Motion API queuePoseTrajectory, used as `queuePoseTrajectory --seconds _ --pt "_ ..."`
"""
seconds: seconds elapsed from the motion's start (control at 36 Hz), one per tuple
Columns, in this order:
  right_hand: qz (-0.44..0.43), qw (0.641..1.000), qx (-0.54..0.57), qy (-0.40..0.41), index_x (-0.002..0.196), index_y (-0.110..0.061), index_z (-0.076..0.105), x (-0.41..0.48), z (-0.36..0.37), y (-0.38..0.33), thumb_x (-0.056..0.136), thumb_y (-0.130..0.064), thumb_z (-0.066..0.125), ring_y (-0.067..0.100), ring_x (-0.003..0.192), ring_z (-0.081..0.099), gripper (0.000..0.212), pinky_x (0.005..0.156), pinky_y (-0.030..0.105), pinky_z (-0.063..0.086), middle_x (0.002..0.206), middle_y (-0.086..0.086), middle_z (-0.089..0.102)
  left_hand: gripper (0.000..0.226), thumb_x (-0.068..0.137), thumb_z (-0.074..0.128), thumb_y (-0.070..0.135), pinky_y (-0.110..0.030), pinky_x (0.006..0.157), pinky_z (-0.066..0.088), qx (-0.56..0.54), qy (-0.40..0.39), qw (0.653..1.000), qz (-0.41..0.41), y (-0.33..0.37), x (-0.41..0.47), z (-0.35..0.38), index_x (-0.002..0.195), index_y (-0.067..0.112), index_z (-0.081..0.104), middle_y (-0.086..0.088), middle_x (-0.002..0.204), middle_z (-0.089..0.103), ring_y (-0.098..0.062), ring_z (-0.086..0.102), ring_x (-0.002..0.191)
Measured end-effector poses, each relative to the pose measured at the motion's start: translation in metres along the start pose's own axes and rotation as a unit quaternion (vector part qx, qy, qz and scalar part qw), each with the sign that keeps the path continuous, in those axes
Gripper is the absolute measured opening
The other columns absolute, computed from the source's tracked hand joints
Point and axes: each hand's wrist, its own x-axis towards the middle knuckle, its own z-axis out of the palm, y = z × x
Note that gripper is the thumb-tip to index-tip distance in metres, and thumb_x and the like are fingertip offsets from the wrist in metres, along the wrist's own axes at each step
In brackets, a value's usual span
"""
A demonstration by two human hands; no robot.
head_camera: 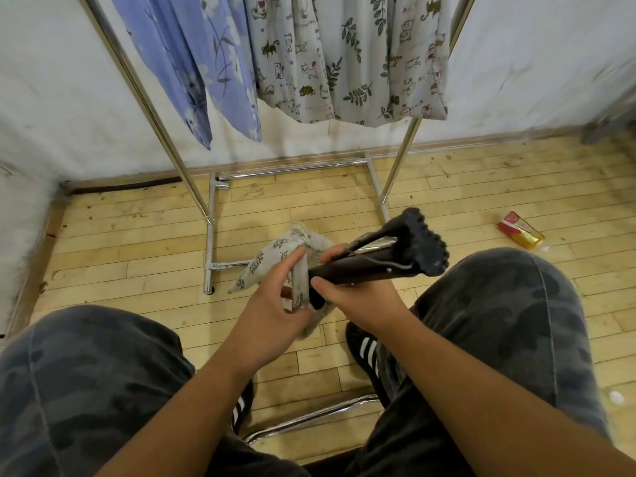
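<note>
Just before the clothes rack [209, 249], my right hand [361, 301] curls round the rigid black knob-headed tool [399, 256] by its slim handle, its surest hold I judge, while my left hand [272, 308] pinches the limp, light leaf-print cloth [275, 251] looped round it.

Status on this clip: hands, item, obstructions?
Left hand pinches cloth. Right hand grips black tool, cloth wrapped round its handle. Rack ahead, apart.
</note>
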Motion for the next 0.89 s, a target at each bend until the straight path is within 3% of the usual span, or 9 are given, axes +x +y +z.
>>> queuePoseTrajectory --seconds 0.08,0.14,0.25,0.5,0.61,0.69,0.75,0.81,0.89 --pt "0.001 0.999 -0.043 -0.023 0.114 -0.03 0.065 -0.001 0.001 0.003 0.088 -0.023 0.079 -0.007 0.105 0.063 0.031 0.095 0.021 0.055 0.109 -0.018 0.067 0.082 0.083 0.073 0.039 -0.033 0.083 0.062 -0.013 0.001 1.0 0.003 0.002 0.0 0.0 0.152 0.055 0.032 0.022 0.141 0.052 -0.002 0.061 0.116" --pt "-0.007 0.997 -0.074 -0.032 0.107 -0.034 0.064 -0.002 0.0 0.005 0.09 -0.021 0.077 -0.014 0.096 0.061 0.025 0.082 0.008 0.051 0.1 -0.022 0.065 0.082 0.086 0.074 0.028 -0.032 0.079 0.062 -0.014 0.002 1.0 0.006 0.0 0.0 0.0 0.152 0.056 0.032 0.019 0.143 0.051 -0.004 0.061 0.114" --pt "0.007 0.992 -0.114 -0.047 0.109 -0.028 0.07 0.002 0.002 0.011 0.091 -0.029 0.073 -0.007 0.089 0.066 0.018 0.069 0.009 0.05 0.096 -0.017 0.07 0.09 0.088 0.073 0.008 -0.024 0.073 0.06 -0.011 0.003 1.0 0.008 -0.005 0.001 0.001 0.15 0.06 0.031 0.008 0.142 0.055 -0.007 0.06 0.116" --pt "0.012 0.982 -0.188 -0.017 0.104 -0.028 0.071 0.009 0.002 0.024 0.083 -0.035 0.075 0.005 0.085 0.07 0.022 0.077 0.035 0.062 0.09 -0.01 0.074 0.092 0.089 0.071 0.007 -0.023 0.073 0.06 -0.024 0.009 1.0 0.016 -0.004 0.002 0.001 0.151 0.061 0.03 0.018 0.151 0.045 -0.006 0.059 0.116" --pt "0.008 0.98 -0.198 -0.011 0.112 -0.032 0.068 0.007 0.001 0.022 0.081 -0.032 0.078 0.0 0.091 0.066 0.032 0.078 0.019 0.054 0.098 -0.016 0.071 0.089 0.09 0.071 0.009 -0.022 0.072 0.059 -0.027 0.013 0.999 0.021 -0.003 0.002 0.003 0.151 0.06 0.031 0.019 0.149 0.047 -0.005 0.059 0.114" --pt "-0.01 0.978 -0.208 -0.013 0.092 -0.049 0.062 0.002 -0.001 0.018 0.083 -0.026 0.08 -0.007 0.085 0.061 0.031 0.074 0.008 0.043 0.088 -0.026 0.063 0.09 0.09 0.072 0.01 -0.021 0.074 0.059 -0.025 0.016 0.999 0.022 -0.004 0.002 0.004 0.151 0.061 0.03 0.021 0.15 0.046 -0.007 0.057 0.119" --pt "-0.017 0.975 -0.22 -0.008 0.089 -0.049 0.06 0.001 0.001 0.017 0.084 -0.03 0.08 -0.001 0.086 0.061 0.028 0.077 0.018 0.049 0.091 -0.022 0.062 0.088 0.09 0.072 0.01 -0.019 0.075 0.058 -0.021 0.018 0.999 0.022 -0.005 0.003 0.005 0.152 0.058 0.031 0.022 0.151 0.045 -0.008 0.057 0.121" --pt "-0.02 0.973 -0.229 0.012 0.104 -0.044 0.063 0.001 0.003 0.017 0.081 -0.039 0.08 0.011 0.096 0.065 0.029 0.083 0.034 0.058 0.105 -0.011 0.068 0.086 0.09 0.07 0.01 -0.018 0.075 0.057 -0.015 0.018 1.0 0.019 -0.006 0.004 0.006 0.153 0.054 0.032 0.021 0.152 0.045 -0.008 0.057 0.12" --pt "-0.011 0.969 -0.243 0.034 0.106 -0.052 0.053 0.003 0.005 0.017 0.078 -0.05 0.075 0.015 0.095 0.066 0.036 0.084 0.043 0.06 0.105 -0.008 0.067 0.086 0.09 0.069 0.01 -0.018 0.073 0.057 -0.006 0.019 1.0 0.014 -0.006 0.004 0.006 0.154 0.053 0.031 0.024 0.15 0.043 -0.005 0.057 0.118"
